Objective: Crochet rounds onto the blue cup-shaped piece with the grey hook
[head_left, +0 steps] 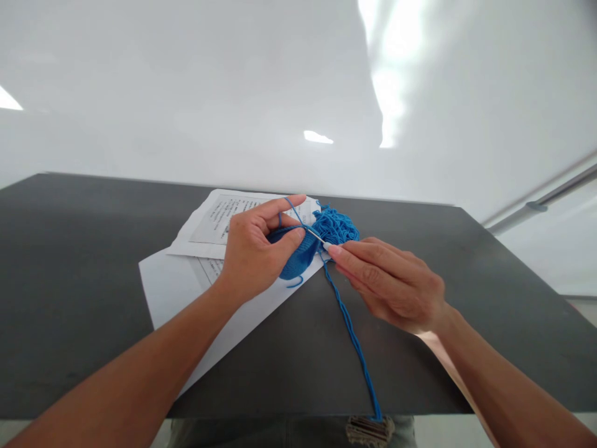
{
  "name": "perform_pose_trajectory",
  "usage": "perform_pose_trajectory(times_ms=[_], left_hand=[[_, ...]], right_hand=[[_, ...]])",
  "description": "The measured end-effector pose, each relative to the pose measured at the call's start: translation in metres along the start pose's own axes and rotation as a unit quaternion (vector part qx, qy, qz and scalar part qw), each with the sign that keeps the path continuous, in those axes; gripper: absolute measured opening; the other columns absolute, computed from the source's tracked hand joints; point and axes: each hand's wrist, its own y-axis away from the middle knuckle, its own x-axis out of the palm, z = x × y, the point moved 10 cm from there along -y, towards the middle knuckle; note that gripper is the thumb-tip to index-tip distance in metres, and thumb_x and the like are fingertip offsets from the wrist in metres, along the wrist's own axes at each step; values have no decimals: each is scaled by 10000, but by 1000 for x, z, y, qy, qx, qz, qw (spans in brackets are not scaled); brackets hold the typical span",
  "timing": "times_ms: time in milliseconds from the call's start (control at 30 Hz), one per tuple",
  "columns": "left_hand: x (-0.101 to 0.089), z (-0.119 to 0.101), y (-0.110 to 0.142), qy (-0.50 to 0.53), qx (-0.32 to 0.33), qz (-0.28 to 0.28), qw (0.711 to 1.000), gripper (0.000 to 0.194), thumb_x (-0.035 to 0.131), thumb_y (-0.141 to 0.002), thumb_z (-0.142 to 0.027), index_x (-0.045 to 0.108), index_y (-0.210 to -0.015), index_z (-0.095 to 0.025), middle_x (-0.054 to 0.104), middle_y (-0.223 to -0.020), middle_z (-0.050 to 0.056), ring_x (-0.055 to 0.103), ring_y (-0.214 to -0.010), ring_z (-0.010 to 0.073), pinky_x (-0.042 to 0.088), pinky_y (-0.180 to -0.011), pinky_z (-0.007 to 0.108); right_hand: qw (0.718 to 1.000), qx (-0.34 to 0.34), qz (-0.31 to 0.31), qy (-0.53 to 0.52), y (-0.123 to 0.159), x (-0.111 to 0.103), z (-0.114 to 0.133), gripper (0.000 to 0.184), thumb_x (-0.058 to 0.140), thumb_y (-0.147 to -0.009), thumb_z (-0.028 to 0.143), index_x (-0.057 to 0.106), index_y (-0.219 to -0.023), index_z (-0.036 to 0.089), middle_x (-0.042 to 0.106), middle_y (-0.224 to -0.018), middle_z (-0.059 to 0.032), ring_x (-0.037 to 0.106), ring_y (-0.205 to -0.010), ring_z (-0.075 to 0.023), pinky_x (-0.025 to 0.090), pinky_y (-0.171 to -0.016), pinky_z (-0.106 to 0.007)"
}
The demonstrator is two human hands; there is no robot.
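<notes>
Now, the left hand point(254, 246) pinches a blue yarn piece point(298, 260) between thumb and fingers, with yarn passing around its extended index finger; this piece is above the papers point(184, 289) on the worktop point(84, 280). The right hand point(396, 280) has its fingers closed on a thin hook-like tool point(316, 235). In my judgement, a loop could slip away if the yarn tension becomes weak, and the tangled yarn heap point(338, 225), at far right of the piece, could make a knot. The tool's tip is hard to distinguish, and the left hand partly covers the piece.
</notes>
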Motion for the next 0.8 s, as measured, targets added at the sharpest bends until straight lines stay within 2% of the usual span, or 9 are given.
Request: perform_pose_trajectory(times_ms=[167, 267, 333, 400, 467, 600, 667, 733, 800], left_hand=[[3, 1, -1, -11, 4, 20, 1000, 481, 777, -772, -193, 801, -1250, -149, 791, -803, 24, 661, -658, 155, 550, -659, 297], [5, 3, -1, -8, 7, 35, 999, 474, 779, -779, -188, 804, -1250, -151, 792, -811, 23, 672, -679, 155, 560, -684, 294], [5, 3, -1, -3, 9, 40, 999, 469, 790, -775, -186, 809, -1243, -156, 794, -824, 27, 687, -705, 162, 565, -696, 293], [6, 3, -1, 9, 9, 44, 999, 452, 800, -775, -190, 818, -1225, -158, 796, -825, 34, 699, -720, 173, 571, -700, 295], [7, 3, 0, 21, 10, 54, 998, 434, 805, -779, -193, 824, -1211, -159, 795, -815, 37, 706, -718, 180, 578, -702, 298], [12, 4, 1, 34, 12, 65, 997, 437, 808, -782, -190, 818, -1217, -152, 802, -828, 43, 718, -725, 180, 582, -713, 286], [13, 6, 1, 36, 7, 62, 997, 446, 805, -782, -188, 812, -1225, -144, 807, -840, 47, 719, -726, 175, 575, -710, 274], [15, 8, 1, 39, 2, 55, 998, 465, 798, -778, -180, 803, -1241, -138, 809, -847, 45, 720, -727, 173, 570, -713, 271], [17, 10, 2, 45, 0, 43, 998, 490, 790, -776, -170, 792, -1265, -138, 809, -851, 40, 725, -743, 175, 571, -730, 275]], right_hand=[[999, 28, 4, -42, -3, -4, -4, 378, 688, -926, -3, 731, -1290, 90, 776, -1065, -147, 756, -916, -201, 634, -753, -304], [994, 72, -14, -82, -4, -9, -12, 368, 719, -922, 19, 771, -1269, 129, 790, -1063, -128, 777, -923, -186, 656, -814, -274], [983, 117, -31, -138, -3, -11, -21, 361, 736, -916, 32, 799, -1243, 171, 803, -1055, -107, 792, -910, -181, 674, -817, -265], [958, 176, -53, -222, 1, -10, -34, 351, 748, -911, 43, 823, -1206, 220, 814, -1019, -81, 800, -835, -174, 688, -740, -262], [903, 258, -81, -335, 9, -4, -51, 309, 752, -919, 73, 840, -1157, 247, 819, -942, -59, 790, -713, -163, 687, -642, -263], [716, 433, -118, -535, 36, 31, -76, 119, 781, -930, 238, 858, -1011, 198, 803, -785, -52, 741, -545, -162, 664, -503, -274], [642, 479, -133, -584, 44, 48, -79, 144, 808, -900, 293, 850, -947, 163, 790, -749, -55, 713, -513, -150, 632, -447, -248], [594, 496, -156, -614, 45, 62, -78, 170, 813, -885, 307, 838, -927, 145, 779, -736, -54, 693, -513, -129, 611, -435, -216], [579, 492, -181, -624, 44, 72, -75, 189, 797, -899, 323, 831, -946, 143, 777, -755, -55, 698, -552, -119, 622, -470, -207]])
